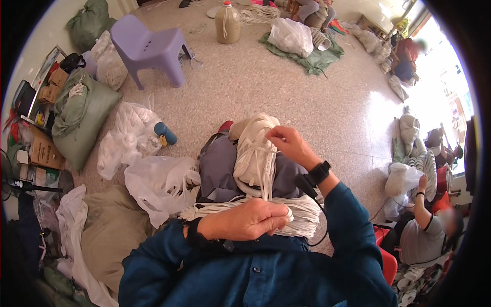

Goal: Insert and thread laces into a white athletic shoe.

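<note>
A cream shoe (250,158) rests between my knees, with pale laces across its upper. My right hand (290,145) is closed in a pinch at the far right side of the shoe, on a thin lace. My left hand (250,220) is a fist nearer my body, just below the shoe. Lace strands (267,185) run from the shoe down to it, and a small white piece shows by its fingertips. Across my lap, under the left hand, lies a thick bundle of white laces (307,217).
White plastic bags (161,184) and a blue bottle (164,133) lie to the left, near a green sack (84,117). Farther off stand a purple chair (153,48) and a jug (227,23). A person (424,235) sits at right beside strung-out shoes; others are farther back.
</note>
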Demonstrator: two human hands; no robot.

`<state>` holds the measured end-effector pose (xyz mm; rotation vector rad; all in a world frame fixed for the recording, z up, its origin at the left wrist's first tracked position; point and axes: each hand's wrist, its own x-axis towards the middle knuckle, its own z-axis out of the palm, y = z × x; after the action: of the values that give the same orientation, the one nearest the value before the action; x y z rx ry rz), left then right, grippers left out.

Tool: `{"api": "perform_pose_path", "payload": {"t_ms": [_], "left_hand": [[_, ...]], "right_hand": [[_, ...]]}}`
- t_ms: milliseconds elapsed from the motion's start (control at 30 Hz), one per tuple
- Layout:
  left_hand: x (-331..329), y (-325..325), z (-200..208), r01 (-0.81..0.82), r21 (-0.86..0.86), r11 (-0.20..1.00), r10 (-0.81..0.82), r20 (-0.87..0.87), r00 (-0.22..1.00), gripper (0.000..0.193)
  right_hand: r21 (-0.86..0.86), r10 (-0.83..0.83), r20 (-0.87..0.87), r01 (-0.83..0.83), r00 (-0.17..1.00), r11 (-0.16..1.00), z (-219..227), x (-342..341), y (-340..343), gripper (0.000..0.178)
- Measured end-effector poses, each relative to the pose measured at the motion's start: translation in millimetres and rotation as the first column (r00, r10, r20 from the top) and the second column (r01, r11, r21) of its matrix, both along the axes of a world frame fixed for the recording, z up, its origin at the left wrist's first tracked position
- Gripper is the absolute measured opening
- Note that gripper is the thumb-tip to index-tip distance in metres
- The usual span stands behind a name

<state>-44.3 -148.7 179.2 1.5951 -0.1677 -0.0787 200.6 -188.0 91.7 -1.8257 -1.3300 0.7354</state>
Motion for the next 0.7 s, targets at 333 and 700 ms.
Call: {"api": "perform_pose_path", "payload": {"t_ms": [333,700], "left_hand": [[3.3,-19.0,-22.7,-0.051,0.185,0.981,0.023,0.150,0.988,0.019],[4.7,-2.3,-43.8,-0.312,0.519,0.796,0.272,0.152,0.950,0.016]], "right_hand": [[0.132,0.009,0.436,-0.074,0.900,0.988,-28.0,-5.7,-45.5,0.020],[0.090,-0.061,-0.042,0.065,0.997,0.994,-0.2,-4.6,-61.9,0.028]]}}
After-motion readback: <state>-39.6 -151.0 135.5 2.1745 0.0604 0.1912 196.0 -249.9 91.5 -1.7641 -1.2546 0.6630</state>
